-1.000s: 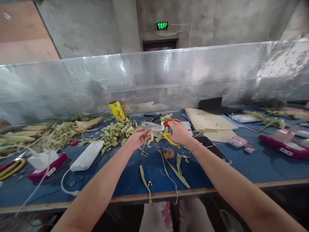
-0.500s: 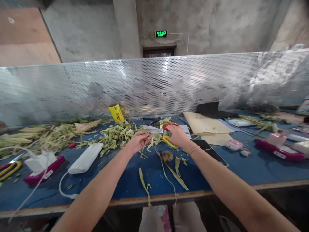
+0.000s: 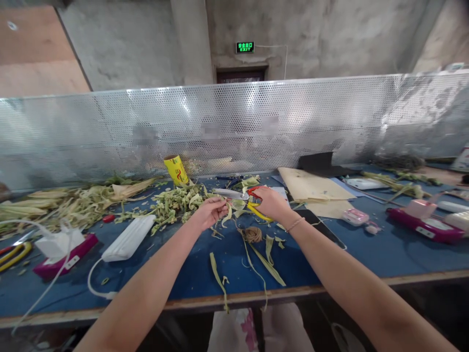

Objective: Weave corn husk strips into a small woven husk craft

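My right hand (image 3: 274, 203) grips scissors (image 3: 234, 194) by their red and yellow handles, blades pointing left. Beside the blades, the fingers of my left hand (image 3: 211, 213) are pinched on a pale green strip of dried husk (image 3: 228, 216), whose end hangs down. The blades pass just above my left fingertips; whether they touch the strip I cannot tell. Below the hands lies a small coil of brown twine (image 3: 252, 234). Loose husk strips (image 3: 217, 272) are on the blue table near its front edge. A heap of husk clippings (image 3: 178, 204) spreads behind my left hand.
A yellow tube (image 3: 176, 170) stands tilted at the back. On the left are a white power bank (image 3: 129, 238), a magenta power strip (image 3: 66, 259) with cables and another pair of scissors (image 3: 16, 256). Brown paper (image 3: 308, 186) and a black tablet-like slab (image 3: 324, 230) lie right.
The scissor blades look slightly further apart than before. Both hands stay in nearly the same place, and the view has shifted a little.
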Demonstrator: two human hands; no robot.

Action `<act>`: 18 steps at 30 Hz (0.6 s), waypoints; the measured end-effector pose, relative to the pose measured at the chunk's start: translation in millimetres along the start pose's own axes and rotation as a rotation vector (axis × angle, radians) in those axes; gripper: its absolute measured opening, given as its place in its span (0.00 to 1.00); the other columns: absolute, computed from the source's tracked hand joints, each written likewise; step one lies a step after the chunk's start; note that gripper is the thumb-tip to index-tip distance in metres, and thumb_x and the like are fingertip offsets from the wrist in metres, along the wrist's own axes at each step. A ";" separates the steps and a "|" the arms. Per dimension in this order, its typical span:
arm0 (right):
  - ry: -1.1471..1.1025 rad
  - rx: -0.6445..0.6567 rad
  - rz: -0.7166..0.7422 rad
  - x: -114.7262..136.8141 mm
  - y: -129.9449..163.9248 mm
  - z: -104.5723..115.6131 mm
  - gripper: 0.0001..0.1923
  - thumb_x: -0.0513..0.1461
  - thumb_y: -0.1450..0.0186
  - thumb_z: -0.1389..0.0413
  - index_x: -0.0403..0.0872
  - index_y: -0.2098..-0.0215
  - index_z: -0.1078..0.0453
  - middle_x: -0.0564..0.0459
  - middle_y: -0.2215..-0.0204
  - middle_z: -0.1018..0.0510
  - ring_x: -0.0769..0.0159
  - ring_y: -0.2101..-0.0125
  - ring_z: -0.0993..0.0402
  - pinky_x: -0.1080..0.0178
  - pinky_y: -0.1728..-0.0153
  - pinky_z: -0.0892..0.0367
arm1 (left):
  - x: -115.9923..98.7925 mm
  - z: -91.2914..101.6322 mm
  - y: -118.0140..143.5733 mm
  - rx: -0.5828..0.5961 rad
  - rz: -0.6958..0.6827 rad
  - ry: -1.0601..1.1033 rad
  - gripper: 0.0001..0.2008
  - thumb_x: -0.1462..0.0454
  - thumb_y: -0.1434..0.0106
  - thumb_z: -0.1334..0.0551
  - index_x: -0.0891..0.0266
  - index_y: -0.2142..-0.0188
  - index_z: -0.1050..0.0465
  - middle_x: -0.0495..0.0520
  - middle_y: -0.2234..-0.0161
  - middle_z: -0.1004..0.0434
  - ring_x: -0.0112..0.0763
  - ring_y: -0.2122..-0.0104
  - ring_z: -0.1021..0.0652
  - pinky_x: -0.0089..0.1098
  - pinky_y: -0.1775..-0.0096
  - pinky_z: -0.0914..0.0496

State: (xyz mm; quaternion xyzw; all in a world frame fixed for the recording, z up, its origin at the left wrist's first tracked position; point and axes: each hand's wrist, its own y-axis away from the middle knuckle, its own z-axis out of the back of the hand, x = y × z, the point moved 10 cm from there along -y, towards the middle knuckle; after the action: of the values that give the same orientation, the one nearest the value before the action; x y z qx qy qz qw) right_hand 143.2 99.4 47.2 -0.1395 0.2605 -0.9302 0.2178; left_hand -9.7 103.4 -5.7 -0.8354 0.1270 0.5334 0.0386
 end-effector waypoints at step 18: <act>0.074 0.274 -0.226 -20.7 -0.5 -26.7 0.13 0.42 0.42 0.52 0.44 0.66 0.31 0.45 0.68 0.24 0.59 0.67 0.28 0.65 0.72 0.41 | -5.4 11.9 -7.7 -0.136 -0.122 -0.136 0.09 0.64 0.59 0.30 0.68 0.78 0.26 0.47 0.86 0.34 0.16 0.86 0.37 0.20 0.85 0.42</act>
State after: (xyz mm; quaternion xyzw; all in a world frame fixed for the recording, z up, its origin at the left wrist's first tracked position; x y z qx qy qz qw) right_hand 151.0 121.0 22.4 -0.1028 0.1218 -0.9800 0.1191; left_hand -20.4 114.1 -6.5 -0.8040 0.0365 0.5930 0.0226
